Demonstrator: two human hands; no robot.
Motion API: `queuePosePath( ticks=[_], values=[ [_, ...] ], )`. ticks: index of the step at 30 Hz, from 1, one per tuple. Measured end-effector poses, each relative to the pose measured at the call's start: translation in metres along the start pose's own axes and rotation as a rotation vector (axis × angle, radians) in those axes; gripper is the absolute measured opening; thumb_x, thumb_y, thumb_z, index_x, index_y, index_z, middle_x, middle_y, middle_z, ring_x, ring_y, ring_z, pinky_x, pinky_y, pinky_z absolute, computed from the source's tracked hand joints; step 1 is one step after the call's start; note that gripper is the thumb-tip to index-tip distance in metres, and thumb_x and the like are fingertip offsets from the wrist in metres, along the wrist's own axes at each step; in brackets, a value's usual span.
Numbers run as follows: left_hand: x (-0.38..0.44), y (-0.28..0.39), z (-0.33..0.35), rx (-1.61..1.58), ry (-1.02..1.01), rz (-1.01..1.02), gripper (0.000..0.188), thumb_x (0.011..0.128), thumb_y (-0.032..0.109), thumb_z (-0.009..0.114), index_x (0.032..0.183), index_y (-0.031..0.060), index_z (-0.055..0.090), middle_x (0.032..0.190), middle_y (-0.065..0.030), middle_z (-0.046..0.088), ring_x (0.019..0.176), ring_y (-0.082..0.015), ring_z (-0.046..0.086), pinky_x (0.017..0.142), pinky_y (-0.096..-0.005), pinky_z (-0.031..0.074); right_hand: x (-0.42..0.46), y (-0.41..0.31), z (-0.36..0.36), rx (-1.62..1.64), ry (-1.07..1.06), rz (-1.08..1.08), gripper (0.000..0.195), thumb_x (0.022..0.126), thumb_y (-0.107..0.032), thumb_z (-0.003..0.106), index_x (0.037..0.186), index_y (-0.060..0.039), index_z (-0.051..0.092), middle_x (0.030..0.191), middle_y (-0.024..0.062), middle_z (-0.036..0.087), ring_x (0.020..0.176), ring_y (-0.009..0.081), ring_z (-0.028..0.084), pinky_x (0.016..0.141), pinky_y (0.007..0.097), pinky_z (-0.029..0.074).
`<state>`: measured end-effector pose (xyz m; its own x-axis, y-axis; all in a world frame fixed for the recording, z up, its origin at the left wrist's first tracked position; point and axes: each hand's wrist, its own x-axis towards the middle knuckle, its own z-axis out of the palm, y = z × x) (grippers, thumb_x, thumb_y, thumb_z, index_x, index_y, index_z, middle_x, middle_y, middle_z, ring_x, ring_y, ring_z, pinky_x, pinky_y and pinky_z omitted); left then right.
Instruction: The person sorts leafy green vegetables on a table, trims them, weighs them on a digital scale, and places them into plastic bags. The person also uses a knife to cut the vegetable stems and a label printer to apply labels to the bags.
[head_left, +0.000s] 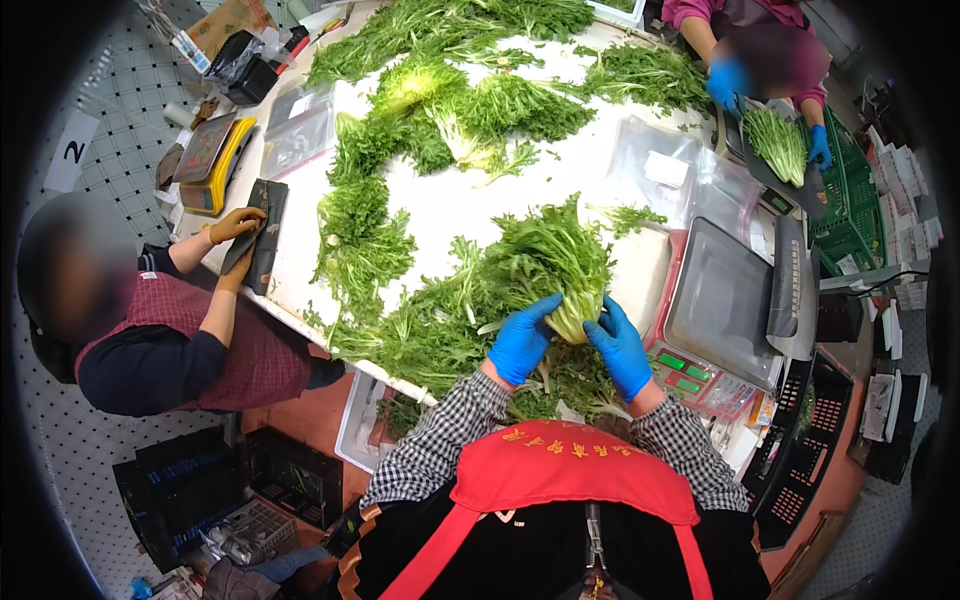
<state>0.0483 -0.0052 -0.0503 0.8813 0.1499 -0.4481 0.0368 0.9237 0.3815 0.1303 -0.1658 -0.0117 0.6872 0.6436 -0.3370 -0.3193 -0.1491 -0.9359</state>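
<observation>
Between my two blue-gloved hands is a bunch of frilly leafy greens (559, 259), its pale stem end towards me and its leaves pointing away. My left hand (523, 339) grips the stem end from the left. From the other side, my right hand (620, 349) has its thumb and fingers on the stem base. Loose green leaves (427, 337) are heaped beneath and to the left of the bunch. To the right of my right hand stands a red weighing scale (720, 300) with a dark metal pan and lit green displays.
More greens (465, 112) lie across the white table (457, 202). Clear plastic bags (652, 161) are at right. A co-worker (187, 322) at left handles a dark sheet near a yellow scale (217, 161). Another person (772, 52) has greens by a green crate (844, 202). Black crates (806, 442) stand lower right.
</observation>
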Motion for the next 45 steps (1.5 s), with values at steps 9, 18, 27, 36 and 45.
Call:
queuePosePath(
  ticks=[9,18,27,36,45],
  values=[
    [-0.002,-0.002,0.01,0.044,0.143,0.071,0.039,0.097,0.019,0.059,0.129,-0.0029,0.057,0.127,-0.0152,0.061,0.118,-0.0249,0.058,0.102,-0.0385,0.046,0.002,0.006,-0.003,0.309,-0.025,0.158,0.044,0.098,-0.021,0.058,0.133,0.0038,0.048,0.123,0.0113,0.061,0.111,0.0172,0.06,0.095,0.0318,0.049],
    [-0.006,0.059,0.015,0.522,0.403,0.481,0.04,0.1,0.027,0.054,0.135,0.008,0.055,0.119,-0.0146,0.063,0.11,-0.0238,0.062,0.095,-0.037,0.051,-0.011,0.013,-0.022,0.291,0.059,0.168,0.039,0.096,-0.02,0.059,0.126,0.0031,0.053,0.114,0.0089,0.063,0.104,0.015,0.061,0.09,0.0309,0.05],
    [-0.01,0.071,0.025,1.788,0.304,1.239,0.05,0.09,0.053,0.065,0.099,0.0044,0.058,0.088,-0.0112,0.055,0.083,-0.0266,0.054,0.082,-0.0408,0.043,-0.021,-0.008,-0.015,0.118,0.096,0.126,0.038,0.094,-0.017,0.06,0.125,0.0042,0.053,0.116,0.0106,0.064,0.103,0.0153,0.061,0.09,0.0293,0.047],
    [0.022,0.078,-0.039,1.999,0.636,1.094,0.033,0.095,0.025,0.06,0.068,0.0057,0.053,0.063,-0.0116,0.051,0.06,-0.0284,0.051,0.059,-0.0431,0.043,-0.042,-0.016,-0.02,0.202,0.09,0.017,0.044,0.093,-0.013,0.057,0.133,0.0038,0.049,0.124,0.0117,0.061,0.109,0.019,0.061,0.095,0.0309,0.047],
    [0.001,0.108,-0.063,1.603,0.501,0.965,0.023,0.094,0.022,0.063,0.097,0.0004,0.067,0.083,-0.0152,0.061,0.079,-0.0327,0.059,0.074,-0.0427,0.048,-0.046,-0.027,-0.03,0.292,0.2,0.087,0.038,0.093,-0.017,0.06,0.125,0.002,0.052,0.112,0.0084,0.063,0.095,0.013,0.06,0.08,0.0278,0.048]
  ],
)
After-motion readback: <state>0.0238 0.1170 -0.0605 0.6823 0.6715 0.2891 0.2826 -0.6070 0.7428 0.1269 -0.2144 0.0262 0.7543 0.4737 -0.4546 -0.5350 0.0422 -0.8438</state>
